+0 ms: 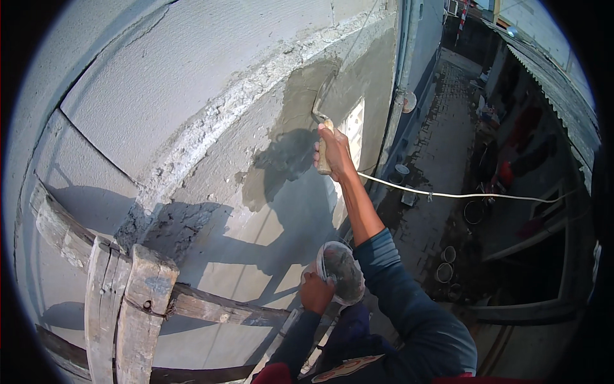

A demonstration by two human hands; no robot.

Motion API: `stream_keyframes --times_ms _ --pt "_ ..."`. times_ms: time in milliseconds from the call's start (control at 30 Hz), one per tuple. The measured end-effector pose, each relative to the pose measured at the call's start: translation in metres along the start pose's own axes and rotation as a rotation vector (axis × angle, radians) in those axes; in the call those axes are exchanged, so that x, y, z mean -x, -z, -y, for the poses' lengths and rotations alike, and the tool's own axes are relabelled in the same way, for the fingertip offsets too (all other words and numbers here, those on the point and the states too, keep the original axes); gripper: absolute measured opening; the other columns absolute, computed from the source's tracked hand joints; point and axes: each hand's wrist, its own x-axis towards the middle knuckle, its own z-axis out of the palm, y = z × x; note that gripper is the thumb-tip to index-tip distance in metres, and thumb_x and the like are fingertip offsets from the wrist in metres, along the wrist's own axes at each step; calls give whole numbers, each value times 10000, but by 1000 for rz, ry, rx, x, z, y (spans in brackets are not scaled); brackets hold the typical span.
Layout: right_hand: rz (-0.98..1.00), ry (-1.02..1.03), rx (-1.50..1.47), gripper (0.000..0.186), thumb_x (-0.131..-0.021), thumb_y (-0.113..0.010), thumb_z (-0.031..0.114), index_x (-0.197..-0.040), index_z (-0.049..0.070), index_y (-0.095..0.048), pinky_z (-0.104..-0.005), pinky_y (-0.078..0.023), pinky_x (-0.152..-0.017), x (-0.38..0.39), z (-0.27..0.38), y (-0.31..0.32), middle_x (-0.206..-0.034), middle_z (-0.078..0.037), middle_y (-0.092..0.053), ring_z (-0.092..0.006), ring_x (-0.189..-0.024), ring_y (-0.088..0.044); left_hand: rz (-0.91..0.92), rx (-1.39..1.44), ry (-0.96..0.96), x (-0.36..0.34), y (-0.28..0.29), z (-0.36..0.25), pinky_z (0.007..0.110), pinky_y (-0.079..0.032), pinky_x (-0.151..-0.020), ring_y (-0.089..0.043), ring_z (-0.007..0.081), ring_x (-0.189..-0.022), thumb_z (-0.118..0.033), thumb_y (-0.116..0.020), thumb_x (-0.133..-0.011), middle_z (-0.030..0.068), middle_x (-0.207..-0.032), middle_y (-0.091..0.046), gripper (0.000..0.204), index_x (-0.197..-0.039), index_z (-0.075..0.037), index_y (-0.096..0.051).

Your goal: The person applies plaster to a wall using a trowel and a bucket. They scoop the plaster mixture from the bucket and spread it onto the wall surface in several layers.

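The right hand [334, 152] is clamped around the handle of a trowel [318, 112], its blade at the darker wet mortar patch [291, 105] on the far part of the wall [220, 48], though I cannot tell whether it presses there. Nearer and slightly left of the right forearm, the left hand [317, 293] grips the left rim of a round bucket [327, 249] with grey mortar [347, 272] inside. Rough timbers [148, 297] bound together stand near on the left, while a pale cable [460, 195] stretches right above the paved alley [435, 134].
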Motion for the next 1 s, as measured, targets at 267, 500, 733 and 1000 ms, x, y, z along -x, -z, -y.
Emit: stream_keyframes --times_ms 267,500,733,1000 --pt "130 159 158 322 -988 -563 378 -1005 72 -465 -319 -464 -401 65 11 -64 -717 -46 -514 -140 -479 -524 -35 -51 -46 0 1 1 479 -554 -775 -673 402 -910 -381 -707 -801 220 -1106 -594 494 -1022 50 -607" --pt "190 39 -181 325 -992 -551 385 -1032 69 -485 -297 -429 -388 74 9 -30 -661 -36 -507 -128 -466 -496 -44 -43 -36 -1 -6 6 477 -545 -811 -668 392 -941 -389 -701 -804 215 -1118 -595 506 -1044 48 -612" --pt "-99 36 8 295 -966 -590 378 -996 102 -490 -307 -438 -391 -32 52 -10 -669 -24 -514 -141 -474 -506 -19 -31 -29 1 -8 -3 479 -543 -819 -675 370 -943 -419 -691 -811 197 -1121 -601 512 -1040 34 -622" --pt "89 96 62 310 -964 -590 386 -995 92 -494 -291 -423 -378 29 48 -21 -661 -23 -515 -125 -452 -497 -37 -45 -15 2 7 5 463 -557 -806 -681 381 -927 -402 -710 -797 191 -1112 -600 518 -1050 39 -613"
